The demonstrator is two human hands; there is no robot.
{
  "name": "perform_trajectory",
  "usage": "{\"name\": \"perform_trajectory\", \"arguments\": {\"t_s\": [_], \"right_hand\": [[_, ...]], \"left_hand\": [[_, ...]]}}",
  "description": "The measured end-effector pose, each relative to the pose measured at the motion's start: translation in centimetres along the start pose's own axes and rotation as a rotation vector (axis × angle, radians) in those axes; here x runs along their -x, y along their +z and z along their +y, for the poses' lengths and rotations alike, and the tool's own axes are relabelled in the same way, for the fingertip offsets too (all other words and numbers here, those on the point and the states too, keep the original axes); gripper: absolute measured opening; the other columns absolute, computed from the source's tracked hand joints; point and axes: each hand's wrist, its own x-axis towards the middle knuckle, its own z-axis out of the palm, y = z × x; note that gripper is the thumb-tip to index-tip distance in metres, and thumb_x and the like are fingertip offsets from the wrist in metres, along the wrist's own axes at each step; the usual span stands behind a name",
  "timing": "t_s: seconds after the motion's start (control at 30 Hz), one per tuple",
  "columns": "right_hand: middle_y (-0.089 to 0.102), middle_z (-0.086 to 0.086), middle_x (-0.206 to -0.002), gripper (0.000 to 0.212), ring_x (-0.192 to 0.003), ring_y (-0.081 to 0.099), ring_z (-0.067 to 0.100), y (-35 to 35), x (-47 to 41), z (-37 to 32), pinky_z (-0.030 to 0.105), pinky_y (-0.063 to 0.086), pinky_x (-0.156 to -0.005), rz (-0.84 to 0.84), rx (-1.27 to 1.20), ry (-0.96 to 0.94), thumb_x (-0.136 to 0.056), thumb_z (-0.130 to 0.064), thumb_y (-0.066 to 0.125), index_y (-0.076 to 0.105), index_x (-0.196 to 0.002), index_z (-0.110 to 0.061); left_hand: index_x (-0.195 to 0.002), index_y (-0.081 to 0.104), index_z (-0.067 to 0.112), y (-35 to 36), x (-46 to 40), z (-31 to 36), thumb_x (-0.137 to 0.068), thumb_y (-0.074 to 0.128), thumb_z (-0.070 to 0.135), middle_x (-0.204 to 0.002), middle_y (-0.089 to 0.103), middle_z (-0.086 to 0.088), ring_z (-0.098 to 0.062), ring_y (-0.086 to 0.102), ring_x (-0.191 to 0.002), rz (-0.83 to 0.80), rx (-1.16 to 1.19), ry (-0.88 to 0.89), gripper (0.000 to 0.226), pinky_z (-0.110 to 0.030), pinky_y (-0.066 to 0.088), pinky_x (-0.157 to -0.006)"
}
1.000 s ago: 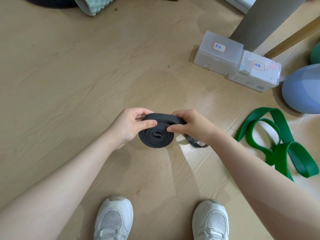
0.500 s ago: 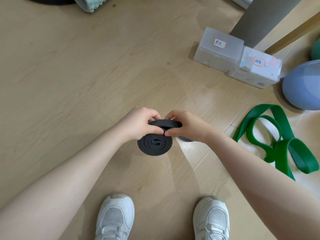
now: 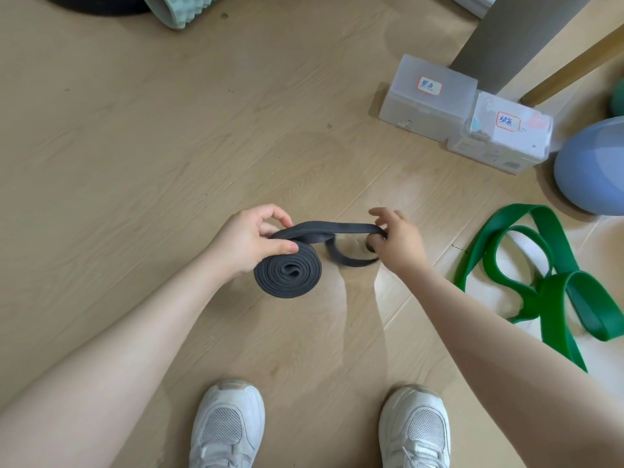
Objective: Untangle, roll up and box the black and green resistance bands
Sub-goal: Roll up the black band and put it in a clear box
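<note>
The black resistance band (image 3: 287, 275) is mostly wound into a flat coil held above the wooden floor. My left hand (image 3: 250, 239) grips the coil at its top, thumb across the front. A short loose tail runs right from the coil to my right hand (image 3: 396, 243), which pinches its end loop. The green resistance band (image 3: 540, 282) lies unrolled in loose loops on the floor to the right. Two translucent lidded boxes stand at the upper right, one labelled box (image 3: 429, 96) on the left and a second labelled box (image 3: 503, 136) beside it.
A blue exercise ball (image 3: 597, 163) sits at the right edge beside the boxes. A grey post (image 3: 513, 38) and a wooden leg (image 3: 574, 62) rise behind them. A mint foam roller (image 3: 179, 8) lies at the top left. My two white shoes (image 3: 229, 427) are at the bottom.
My right hand has moved right, away from the coil, drawing the loose black tail out straight. My left hand keeps its hold on the coil.
</note>
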Motion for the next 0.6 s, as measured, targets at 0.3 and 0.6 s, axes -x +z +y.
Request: {"name": "perform_trajectory", "arguments": {"t_s": [0.3, 0.6], "right_hand": [[0.060, 0.002, -0.083, 0.013, -0.079, 0.058, 0.022, -2.8, 0.3, 2.3, 0.028, 0.049, -0.066, 0.078, -0.542, 0.353, -0.094, -0.024, 0.051, 0.051, -0.082, -0.020], [0.061, 0.005, -0.085, 0.014, -0.061, 0.056, 0.013, -5.1, 0.2, 4.8, 0.027, 0.054, -0.071, -0.165, -1.141, 0.578, -0.091, -0.006, 0.052, 0.059, -0.100, -0.015]], "left_hand": [[-0.080, 0.064, 0.019, -0.5, -1.5, -0.6, -0.076, 0.074, 0.008, -0.068, 0.072, 0.012, -0.006, 0.068, -0.060, 0.127, 0.085, -0.043, 0.016, -0.024, 0.050, -0.065], [-0.084, 0.063, 0.013, -1.4, -2.2, -2.9, -0.076, 0.073, 0.006, -0.085, 0.071, -0.002, -0.016, 0.066, -0.070, 0.197, 0.087, -0.126, 0.014, -0.027, 0.051, -0.068]]}}
